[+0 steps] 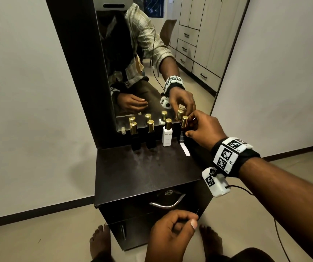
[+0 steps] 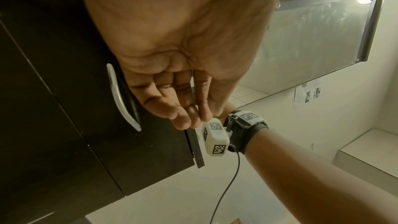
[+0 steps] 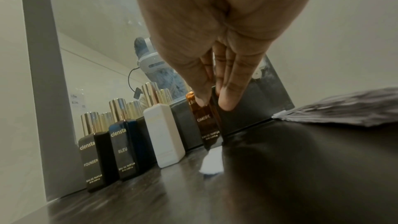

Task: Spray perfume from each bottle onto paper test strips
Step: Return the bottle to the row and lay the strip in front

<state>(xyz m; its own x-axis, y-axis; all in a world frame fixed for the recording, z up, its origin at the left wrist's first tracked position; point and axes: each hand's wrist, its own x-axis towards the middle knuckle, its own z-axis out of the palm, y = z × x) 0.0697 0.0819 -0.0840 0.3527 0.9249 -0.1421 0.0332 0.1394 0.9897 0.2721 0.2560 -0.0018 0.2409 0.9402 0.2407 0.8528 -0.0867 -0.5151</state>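
Observation:
Four gold-capped perfume bottles stand in a row against the mirror: a black bottle (image 1: 135, 138) (image 3: 92, 159), a dark blue bottle (image 1: 150, 136) (image 3: 125, 149), a white bottle (image 1: 167, 134) (image 3: 165, 135) and an amber bottle (image 1: 183, 127) (image 3: 207, 122). My right hand (image 1: 188, 126) (image 3: 212, 103) grips the amber bottle, fingers at the cap and thumb on the body. Its base looks to be on the top. A white test strip (image 1: 185, 149) (image 3: 212, 161) lies in front of it. My left hand (image 1: 193, 220) (image 2: 200, 117) hangs low before the drawer and pinches what looks like a thin strip seen edge-on.
The dark dresser top (image 1: 142, 173) is narrow, with the mirror (image 1: 152, 53) behind it. A curved metal drawer handle (image 1: 167, 203) sits below the front edge. A fanned grey pile (image 3: 344, 108) lies on the top at the right. Bare feet stand on the floor beside the cabinet.

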